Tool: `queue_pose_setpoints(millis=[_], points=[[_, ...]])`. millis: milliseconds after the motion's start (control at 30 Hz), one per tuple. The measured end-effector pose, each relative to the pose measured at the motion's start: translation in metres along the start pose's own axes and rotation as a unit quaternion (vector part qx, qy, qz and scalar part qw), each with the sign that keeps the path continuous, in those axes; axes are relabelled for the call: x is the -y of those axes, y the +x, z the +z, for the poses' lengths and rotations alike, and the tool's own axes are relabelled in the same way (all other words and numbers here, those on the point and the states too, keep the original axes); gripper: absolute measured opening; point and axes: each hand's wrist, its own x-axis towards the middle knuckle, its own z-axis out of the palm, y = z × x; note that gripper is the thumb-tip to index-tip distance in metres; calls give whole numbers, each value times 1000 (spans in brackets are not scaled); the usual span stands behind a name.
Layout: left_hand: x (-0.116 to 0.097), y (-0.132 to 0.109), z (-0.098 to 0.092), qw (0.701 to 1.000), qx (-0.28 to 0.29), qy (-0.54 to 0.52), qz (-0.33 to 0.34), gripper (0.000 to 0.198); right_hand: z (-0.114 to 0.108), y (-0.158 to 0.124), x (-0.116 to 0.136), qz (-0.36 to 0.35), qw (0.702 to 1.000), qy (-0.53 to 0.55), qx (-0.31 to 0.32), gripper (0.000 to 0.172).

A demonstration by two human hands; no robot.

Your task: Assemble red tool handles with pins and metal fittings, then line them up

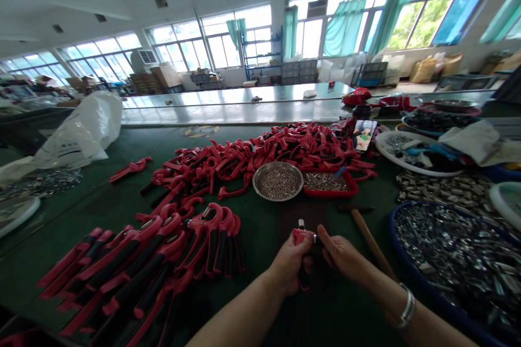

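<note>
My left hand (pixel 288 263) is wrapped around a red hand-grip exerciser handle (pixel 300 235) with a black lower end. A short silver metal piece stands up from the handle's top. My right hand (pixel 340 254) is beside it, fingers drawn together near a small shiny metal end on the handle's right side. What those fingers hold, if anything, is hidden. Just ahead of both hands are a round metal bowl (pixel 278 195) of small metal parts and a red tray (pixel 352 188) of pins. A hammer (pixel 372 241) with a wooden handle lies to the right of my right hand.
Red handles (pixel 260 154) are heaped across the green table (pixel 118 200). Assembled hand grips (pixel 140 265) lie in rows at left. A blue-rimmed basin (pixel 394 236) of metal parts stands right, near a white tray (pixel 442 172). A lit phone (pixel 364 135) leans against the heap.
</note>
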Motion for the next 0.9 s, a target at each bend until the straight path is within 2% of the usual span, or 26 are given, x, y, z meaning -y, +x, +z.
queue_pose_setpoints(millis=[33,100,133,200,300,367,467,600,733,833,900], points=[[-1,0,-1,1000,-1,-18,-13,53,0,-2,-3,-35,996,-54,-56,63],[-5,1,-3,999,8,-36,-38,52,2,-5,-8,-119,967,-151,-167,51],[-6,1,-3,998,17,-32,-47,51,3,-7,-10,-153,953,-178,-194,49],[-8,1,-3,998,30,-4,-53,49,7,-8,-13,-171,953,-179,-175,48],[-11,1,-3,998,23,12,-56,45,8,-7,-13,-114,982,-123,-85,56],[-12,1,-4,997,17,-14,-73,43,7,-6,-13,-134,979,-120,-101,49],[-14,2,-6,995,33,-36,-93,39,6,-5,-15,-202,952,-150,-176,40],[-14,2,-5,995,38,-17,-89,38,10,-4,-19,-148,975,-111,-126,50],[-13,2,-3,993,50,-28,-107,35,10,-5,-18,-167,963,-130,-166,40],[-13,5,-2,994,43,-12,-97,35,8,-7,-15,-113,981,-106,-117,50],[-12,7,-3,995,27,-17,-92,36,6,-8,-14,-89,984,-107,-115,49]])
